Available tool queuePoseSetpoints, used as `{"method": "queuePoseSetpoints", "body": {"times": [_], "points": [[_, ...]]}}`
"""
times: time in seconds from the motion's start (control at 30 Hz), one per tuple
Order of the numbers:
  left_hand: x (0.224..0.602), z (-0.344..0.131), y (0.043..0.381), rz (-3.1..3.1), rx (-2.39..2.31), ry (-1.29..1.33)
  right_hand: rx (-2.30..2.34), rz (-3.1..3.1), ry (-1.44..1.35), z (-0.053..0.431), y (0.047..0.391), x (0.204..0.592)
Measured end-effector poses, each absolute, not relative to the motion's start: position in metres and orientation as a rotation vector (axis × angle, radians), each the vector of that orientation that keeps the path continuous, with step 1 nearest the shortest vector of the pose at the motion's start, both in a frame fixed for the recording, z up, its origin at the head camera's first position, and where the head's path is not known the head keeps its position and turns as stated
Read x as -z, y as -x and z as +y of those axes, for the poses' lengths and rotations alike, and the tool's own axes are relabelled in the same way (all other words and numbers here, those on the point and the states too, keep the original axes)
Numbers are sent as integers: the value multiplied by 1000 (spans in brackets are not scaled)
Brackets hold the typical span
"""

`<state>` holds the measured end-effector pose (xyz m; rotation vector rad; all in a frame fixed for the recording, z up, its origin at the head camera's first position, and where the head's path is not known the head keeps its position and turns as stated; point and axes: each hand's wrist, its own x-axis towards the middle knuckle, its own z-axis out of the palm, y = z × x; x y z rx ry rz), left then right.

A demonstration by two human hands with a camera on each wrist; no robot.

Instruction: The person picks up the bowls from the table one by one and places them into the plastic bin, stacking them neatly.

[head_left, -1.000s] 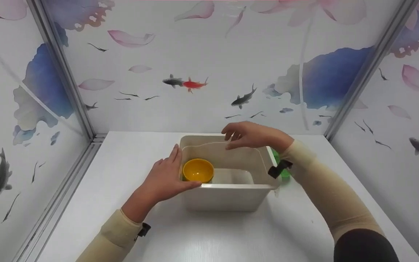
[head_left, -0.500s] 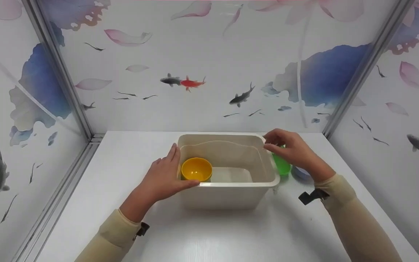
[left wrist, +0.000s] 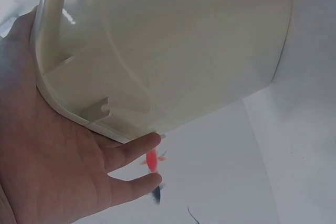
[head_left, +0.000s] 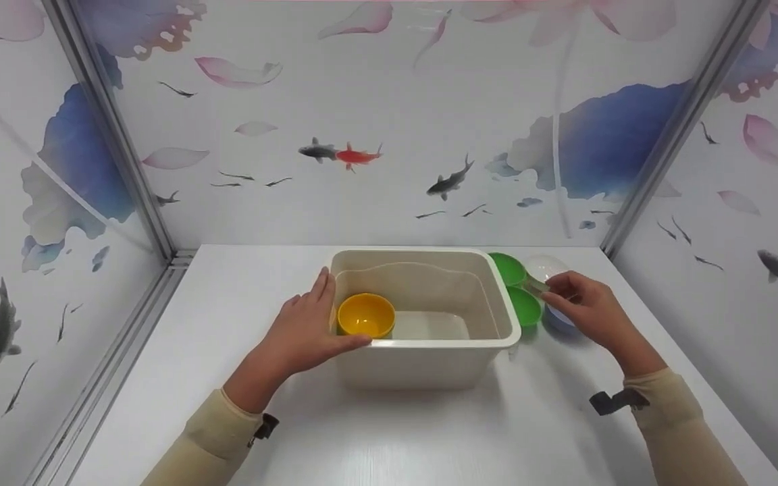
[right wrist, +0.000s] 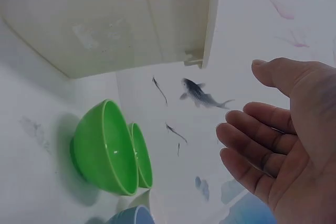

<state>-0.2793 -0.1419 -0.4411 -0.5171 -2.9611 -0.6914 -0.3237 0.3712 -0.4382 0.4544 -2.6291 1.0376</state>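
A cream plastic bin [head_left: 416, 368] stands on the table. Inside it, at the left, sits a yellow bowl [head_left: 366, 316]. My left hand [head_left: 298, 331] rests against the bin's left side, thumb along the near rim and fingers straight along the left rim. In the left wrist view the palm lies at the bin's wall [left wrist: 199, 45]. My right hand [head_left: 588, 304] hovers over bowls right of the bin. In the right wrist view its fingers [right wrist: 257, 129] are loosely bent with nothing in them. Below are two green bowls [head_left: 524, 307], a blue bowl [head_left: 560, 320] and a whitish bowl [head_left: 544, 266].
The green bowls stand close against the bin's right side, one behind the other. White panels [head_left: 389, 88] printed with fish and petals enclose the white table [head_left: 247, 283] at the back and both sides. Metal posts [head_left: 119, 135] run up the back corners.
My right hand has moved from over the bin to the right, past the rim, to above the bowls, bringing them into view. The left hand and the yellow bowl have stayed in place.
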Motion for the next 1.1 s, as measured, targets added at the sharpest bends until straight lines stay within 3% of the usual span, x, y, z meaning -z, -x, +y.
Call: {"method": "queuePoseSetpoints", "body": {"times": [0.7,1.1], "points": [[441,-142,282,-2941,692,543,-962,-2627,-347,391,314,455],[441,-142,279,-2961,695,534,-787,-2528,-339,431,331,496]]}}
